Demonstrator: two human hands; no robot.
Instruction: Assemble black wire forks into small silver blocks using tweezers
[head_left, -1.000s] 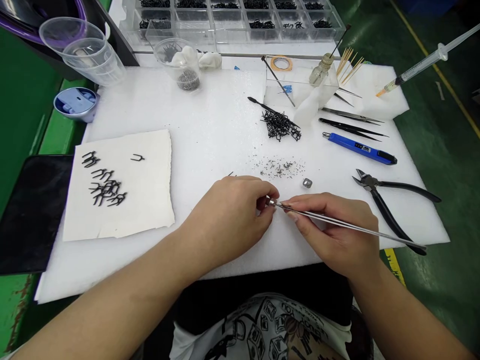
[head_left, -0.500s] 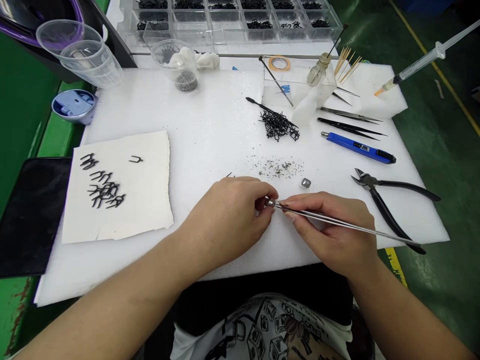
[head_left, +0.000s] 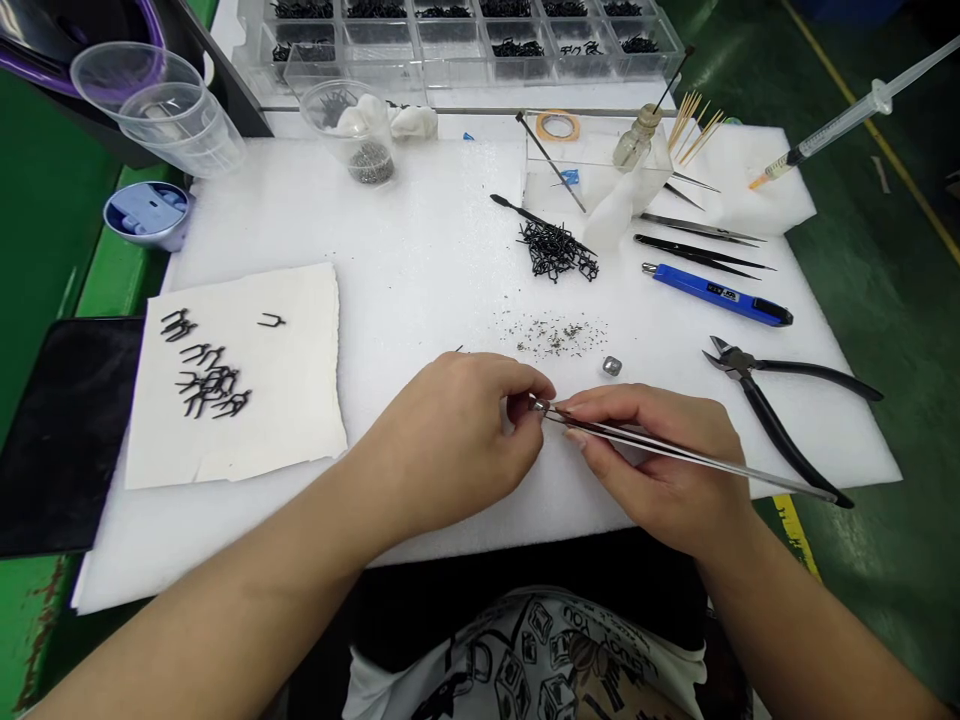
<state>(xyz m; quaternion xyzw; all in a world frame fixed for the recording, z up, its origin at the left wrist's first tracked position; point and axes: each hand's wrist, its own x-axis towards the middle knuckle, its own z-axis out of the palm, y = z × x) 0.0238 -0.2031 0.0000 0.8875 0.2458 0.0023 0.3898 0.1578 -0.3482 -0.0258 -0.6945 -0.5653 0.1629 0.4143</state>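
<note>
My left hand (head_left: pixel 469 435) is closed, thumb and forefinger pinching a small silvery metal piece (head_left: pixel 539 405) that is mostly hidden by the fingers. In my right hand (head_left: pixel 664 455) a pair of metal tweezers (head_left: pixel 720 464) is held between thumb and fingers, its tips at the metal piece. Just beyond the hands a small silvery block (head_left: pixel 612 366) lies on the white foam sheet (head_left: pixel 405 300). Tiny dark and shiny bits (head_left: pixel 559 336) are scattered near it, and a heap of small black forked parts (head_left: pixel 555 250) lies farther back.
On the left, white paper (head_left: pixel 300 400) carries several black forked parts. Cutting pliers (head_left: pixel 787 440), a blue utility knife (head_left: pixel 716 294) and spare tweezers (head_left: pixel 697 254) lie right. A syringe (head_left: pixel 832 128), glass bottle (head_left: pixel 636 140), clear cups (head_left: pixel 172 120) and a compartment box (head_left: pixel 457 70) stand behind.
The tweezers and my right hand have shifted very slightly, and the tweezers' arms look a little farther apart. My left hand keeps its pinch.
</note>
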